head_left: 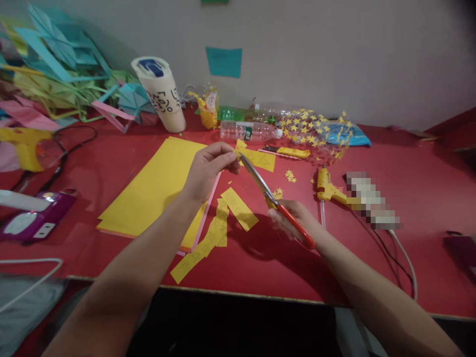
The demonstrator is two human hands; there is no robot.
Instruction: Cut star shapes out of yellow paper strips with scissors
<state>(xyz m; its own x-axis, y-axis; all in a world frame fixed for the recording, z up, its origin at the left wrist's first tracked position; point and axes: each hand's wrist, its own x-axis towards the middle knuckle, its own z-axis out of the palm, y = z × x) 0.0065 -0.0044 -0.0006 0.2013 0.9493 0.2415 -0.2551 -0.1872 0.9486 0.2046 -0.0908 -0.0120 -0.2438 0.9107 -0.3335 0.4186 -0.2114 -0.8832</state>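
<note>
Between the thumb and fingers of my left hand (211, 166) is a small piece of yellow paper (241, 145). My right hand (288, 218) is closed on red-handled scissors (260, 181), whose blade tips reach the paper by my left thumb. Just behind the tips lies a yellow paper strip (265, 160) with pencil-drawn outlines. More yellow strips (240, 208) rest on the table below my hands. Small cut-out yellow stars (290, 176) lie beyond the right hand, and some are partly hidden near the scissors. Under my left forearm is a stack of yellow paper sheets (159, 173).
The red table (334, 277) holds a white tumbler (159, 94), plastic bottles (249, 131), a yellow utility knife (292, 152) and a star-covered clear bottle (316, 131). A yellow glue gun (327, 186) and a corded power strip stand right. Folded paper shapes (70, 64) crowd the left.
</note>
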